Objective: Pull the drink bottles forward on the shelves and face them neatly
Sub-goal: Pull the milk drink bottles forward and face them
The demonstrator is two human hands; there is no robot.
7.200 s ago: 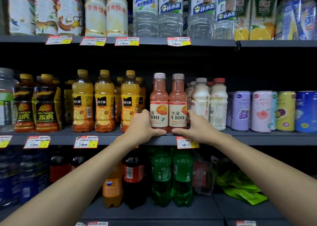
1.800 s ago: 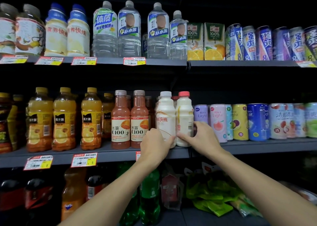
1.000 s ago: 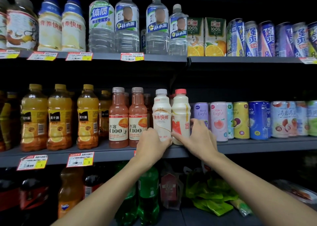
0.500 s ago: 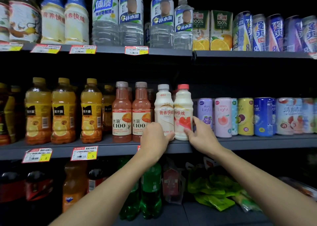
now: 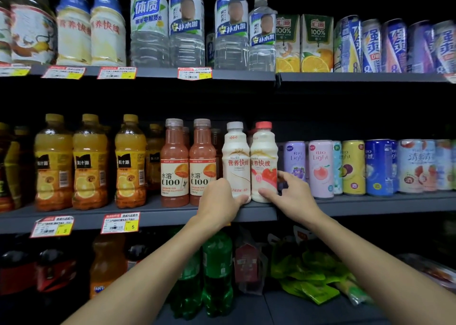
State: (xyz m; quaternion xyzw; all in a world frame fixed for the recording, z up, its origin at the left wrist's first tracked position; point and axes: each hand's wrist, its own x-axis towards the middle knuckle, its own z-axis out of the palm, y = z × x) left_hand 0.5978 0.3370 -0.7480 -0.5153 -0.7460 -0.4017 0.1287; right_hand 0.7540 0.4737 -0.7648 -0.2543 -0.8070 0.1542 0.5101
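White plastic milk drinks are the pair in play. The white-capped bottle [image 5: 236,162] and the red-capped bottle [image 5: 263,162] stand touching at the front lip of the middle shelf [image 5: 148,216], between the C100 bottles [image 5: 174,166] on the left and the Rio cans [image 5: 320,169] on the right.

Compared with half a second back, both labels are turned further to the front, so the red lettering reads nearly in full.

The left hand [image 5: 218,201] is wrapped round the base of the white-capped bottle. The right hand [image 5: 291,196] pinches the bottom of the red-capped bottle, with the thumb in front and the fingers round its right side.

The left hand covers a corner of the nearer C100 label. The bottles behind the front row are mostly lost in the dark, and the top shelf is blurry at both ends.

Only a narrow dark gap separates the red-capped bottle from the first can, and the fingers sit in it.
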